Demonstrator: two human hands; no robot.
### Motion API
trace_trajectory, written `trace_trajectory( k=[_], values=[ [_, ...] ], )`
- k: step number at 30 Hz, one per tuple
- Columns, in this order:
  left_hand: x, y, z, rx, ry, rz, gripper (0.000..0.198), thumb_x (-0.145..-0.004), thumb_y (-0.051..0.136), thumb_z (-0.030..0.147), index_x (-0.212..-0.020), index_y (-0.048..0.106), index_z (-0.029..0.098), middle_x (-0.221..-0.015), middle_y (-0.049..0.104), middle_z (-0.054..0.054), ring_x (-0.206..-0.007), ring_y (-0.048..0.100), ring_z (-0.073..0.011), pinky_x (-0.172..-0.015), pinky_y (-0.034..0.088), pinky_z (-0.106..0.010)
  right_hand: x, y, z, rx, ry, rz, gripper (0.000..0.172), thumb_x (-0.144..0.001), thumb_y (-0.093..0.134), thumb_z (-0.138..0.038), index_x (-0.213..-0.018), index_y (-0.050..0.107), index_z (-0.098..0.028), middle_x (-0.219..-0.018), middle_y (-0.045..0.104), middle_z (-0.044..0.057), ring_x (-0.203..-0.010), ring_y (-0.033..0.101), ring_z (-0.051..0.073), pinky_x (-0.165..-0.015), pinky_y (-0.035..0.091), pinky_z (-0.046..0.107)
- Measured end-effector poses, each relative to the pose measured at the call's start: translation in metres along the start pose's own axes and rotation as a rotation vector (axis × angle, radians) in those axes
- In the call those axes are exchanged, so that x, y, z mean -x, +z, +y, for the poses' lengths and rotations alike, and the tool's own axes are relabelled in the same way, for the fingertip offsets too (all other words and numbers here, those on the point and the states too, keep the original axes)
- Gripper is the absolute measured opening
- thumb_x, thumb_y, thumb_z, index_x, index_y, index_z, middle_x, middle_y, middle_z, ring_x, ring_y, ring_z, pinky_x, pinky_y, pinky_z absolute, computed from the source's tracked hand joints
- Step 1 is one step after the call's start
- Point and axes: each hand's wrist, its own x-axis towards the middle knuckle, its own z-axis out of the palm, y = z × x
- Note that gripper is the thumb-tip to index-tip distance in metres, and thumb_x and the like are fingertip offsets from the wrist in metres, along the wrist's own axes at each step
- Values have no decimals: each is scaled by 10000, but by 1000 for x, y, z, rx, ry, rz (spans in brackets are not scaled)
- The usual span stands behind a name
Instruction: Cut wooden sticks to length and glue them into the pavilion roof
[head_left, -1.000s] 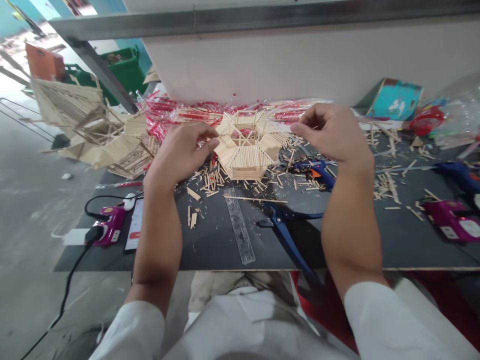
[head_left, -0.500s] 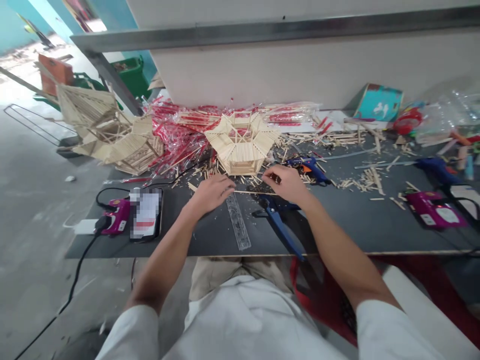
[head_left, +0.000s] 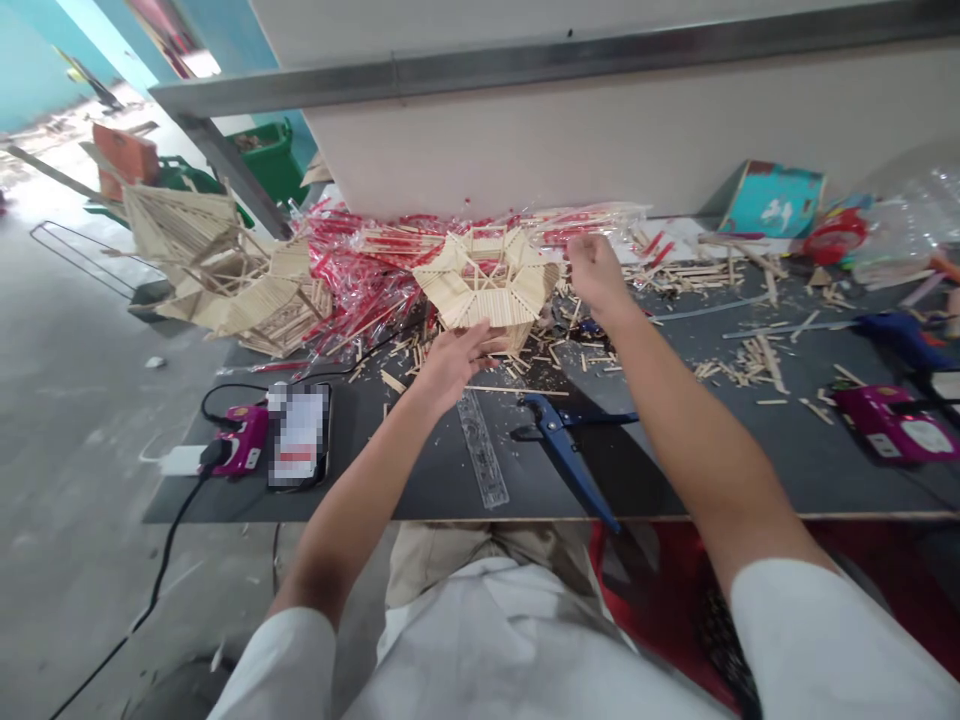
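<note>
A six-sided model built of thin wooden sticks (head_left: pixel 495 305) stands at the middle of the table, with a flared roof open at the centre. My left hand (head_left: pixel 450 368) is at its front edge, fingers apart and stretched towards the lower wall; whether they touch it I cannot tell. To the right of the roof my right hand (head_left: pixel 596 275) is raised, fingers curled together, and anything in them is hidden. A loose thin stick (head_left: pixel 525 391) lies in front of the model. Nearer me are a clear ruler (head_left: pixel 482 455) and a blue-handled cutter (head_left: pixel 566 455).
At left stands a larger stick structure (head_left: pixel 225 270). Red-and-clear plastic wrappers (head_left: pixel 349 250) lie behind the model. A phone (head_left: pixel 300 435) and purple power boxes (head_left: pixel 244 440) sit at left, another purple box (head_left: pixel 892 425) at right. Stick offcuts (head_left: pixel 754 362) and a blue glue gun (head_left: pixel 900 335) lie rightward.
My right hand has risen from the loose stick to beside the model's roof, its fingers closing up. My left hand has moved right and forward to the model's front. The loose stick stays on the table.
</note>
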Motion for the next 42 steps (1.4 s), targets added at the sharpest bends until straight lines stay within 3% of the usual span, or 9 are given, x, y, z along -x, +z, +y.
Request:
trace_trajectory(
  k=[3,7,10,14,16,24,33,37,42],
  values=[
    [-7,8,-8,40,-12,76,295,-971,790,459,-1001,716,175,-1308,781,-177,-952,780,-209,-725,607,-300,-13,15,-5,-38,99,21,424,-991,669,-582,-1225,617,-232,-1212,724,129,-1131,696,294,-1071,536,491],
    [-3,-8,-13,-99,40,12,311,-968,777,459,-1071,710,173,-1289,778,-175,-863,765,-177,-694,597,-292,7,18,-10,-1,11,26,265,-977,686,-375,-1188,634,-223,-1211,737,123,-1100,699,271,-1060,544,471],
    [8,-36,-9,-462,71,-66,397,-940,807,451,-1200,682,180,-1237,770,-166,-845,766,-194,-676,578,-307,33,8,-8,5,-62,120,239,-971,692,-368,-1152,625,-227,-1176,732,110,-1015,708,246,-971,565,424],
    [18,-77,-4,-1176,416,47,198,-1039,633,325,-1165,700,189,-1084,781,-106,-986,743,-252,-905,566,-410,76,-8,-3,2,-163,289,264,-953,718,-449,-1031,579,-239,-966,687,64,-832,672,217,-785,547,386],
    [20,-93,-4,-1343,491,83,213,-1069,568,295,-1204,690,185,-1153,773,-112,-1011,732,-255,-936,562,-420,101,-13,-2,12,-192,298,258,-955,716,-458,-977,575,-242,-897,671,40,-739,635,192,-727,520,369],
    [23,-102,-9,-1544,421,-51,263,-1099,515,276,-1246,725,218,-1269,755,-111,-1248,680,-312,-1079,546,-473,149,-4,-4,140,-362,-81,315,-1008,662,-408,-776,527,-243,-677,591,-6,-608,522,159,-660,431,334],
    [20,-104,-7,-1539,460,-202,367,-1120,477,277,-1397,710,212,-1424,685,-139,-1361,596,-320,-1202,471,-519,153,1,-6,208,-440,-366,211,-1030,660,-345,-859,632,-226,-818,691,38,-718,611,188,-729,459,354],
    [20,-103,-8,-1569,495,-351,428,-1151,454,381,-1516,662,302,-1569,600,-115,-1483,516,-318,-1282,371,-549,158,7,-8,231,-485,-515,123,-1047,675,-336,-1060,731,-228,-995,733,60,-865,680,210,-817,521,364],
    [20,-99,-15,-1606,409,-378,660,-1076,613,537,-1632,532,192,-1651,521,-186,-1553,432,-413,-1294,331,-587,160,20,-6,312,-528,-628,136,-1050,694,-323,-1079,750,-202,-1050,717,95,-1019,665,273,-901,522,409]
  ],
)
